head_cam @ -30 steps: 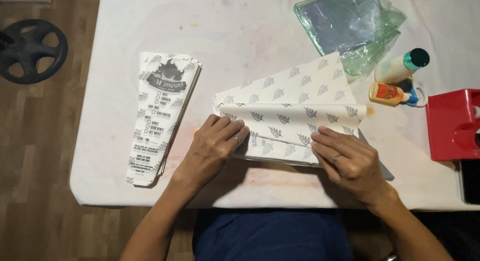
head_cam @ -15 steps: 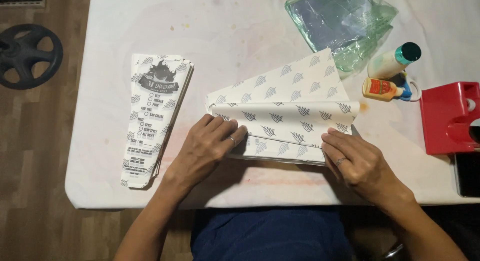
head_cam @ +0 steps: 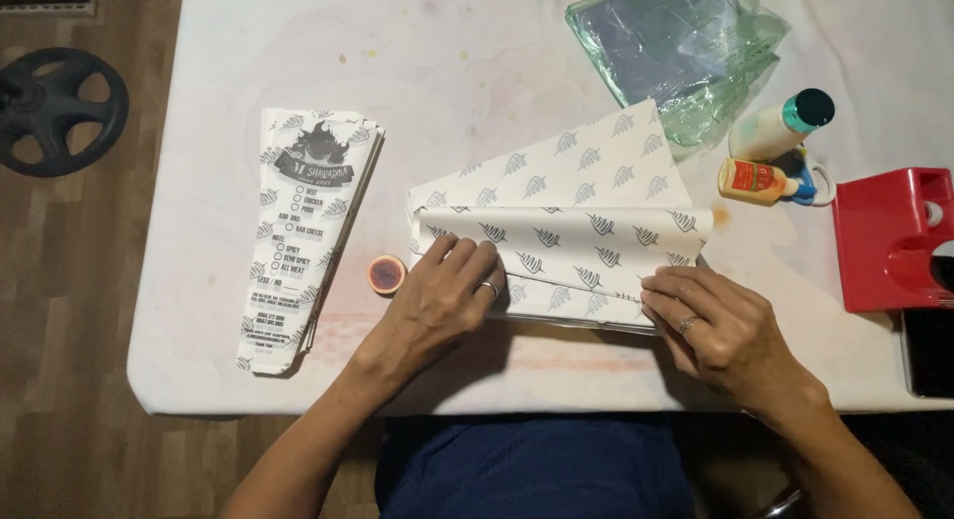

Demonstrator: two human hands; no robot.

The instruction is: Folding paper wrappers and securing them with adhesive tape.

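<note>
A sheet of white paper printed with grey leaf shapes (head_cam: 566,211) lies folded on the white table (head_cam: 477,72). My left hand (head_cam: 445,292) presses flat on its lower left part, fingers together over the fold. My right hand (head_cam: 717,325) pinches the paper's lower right edge with fingertips. A stack of finished cone-shaped printed paper sleeves (head_cam: 303,231) lies to the left of my left hand. A small round open glue pot with reddish content (head_cam: 387,273) sits between the stack and my left hand.
Crumpled clear green plastic bags (head_cam: 676,52) lie at the back right. A white bottle with a teal cap (head_cam: 780,126) and a small orange-labelled glue bottle (head_cam: 757,179) stand right of the paper. A red plastic holder (head_cam: 889,239) sits at the right edge. A black wheel (head_cam: 60,109) lies on the wooden floor.
The small glue pot, hidden before, now shows left of my left hand. My hands stay on the paper's lower edge, pressing the fold. The view has shifted slightly.
</note>
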